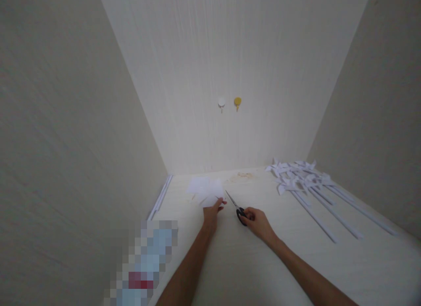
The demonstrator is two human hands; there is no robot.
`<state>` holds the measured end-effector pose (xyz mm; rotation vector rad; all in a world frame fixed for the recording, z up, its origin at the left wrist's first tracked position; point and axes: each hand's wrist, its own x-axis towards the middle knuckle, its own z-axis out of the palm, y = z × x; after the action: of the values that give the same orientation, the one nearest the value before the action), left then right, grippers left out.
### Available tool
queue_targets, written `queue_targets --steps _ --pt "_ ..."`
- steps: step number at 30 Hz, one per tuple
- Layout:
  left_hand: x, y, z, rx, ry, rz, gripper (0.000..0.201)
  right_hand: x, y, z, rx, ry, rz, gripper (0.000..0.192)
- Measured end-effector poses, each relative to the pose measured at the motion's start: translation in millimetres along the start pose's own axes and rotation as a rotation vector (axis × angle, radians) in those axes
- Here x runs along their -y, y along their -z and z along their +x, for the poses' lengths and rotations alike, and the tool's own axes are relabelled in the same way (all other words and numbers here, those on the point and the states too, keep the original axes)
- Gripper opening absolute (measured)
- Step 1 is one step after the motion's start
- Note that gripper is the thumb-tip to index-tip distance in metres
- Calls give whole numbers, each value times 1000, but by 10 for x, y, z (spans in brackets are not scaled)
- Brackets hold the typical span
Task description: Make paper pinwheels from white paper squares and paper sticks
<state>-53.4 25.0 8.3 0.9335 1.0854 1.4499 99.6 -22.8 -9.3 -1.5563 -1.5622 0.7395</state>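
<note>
I sit at a pale wood-grain table (250, 262) boxed in by cream walls, with a heap of white paper pinwheels on long white sticks (309, 183) lying well apart to my right. My left hand (212, 214) pinches the near edge of a white cut paper sheet (205, 189) resting on the table near the back wall. My right hand (258, 221) is closed around the black handles of small steel-bladed scissors (237, 208), blades pointing at the paper, just beside it.

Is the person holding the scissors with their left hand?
No, the scissors are in the right hand; the left hand holds the white paper.
</note>
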Motion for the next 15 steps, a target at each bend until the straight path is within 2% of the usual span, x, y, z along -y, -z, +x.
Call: queue_targets --steps 15 --pt "-27 -11 -9 -12 7 -15 16 -14 -6 -1 14 -4 -15 19"
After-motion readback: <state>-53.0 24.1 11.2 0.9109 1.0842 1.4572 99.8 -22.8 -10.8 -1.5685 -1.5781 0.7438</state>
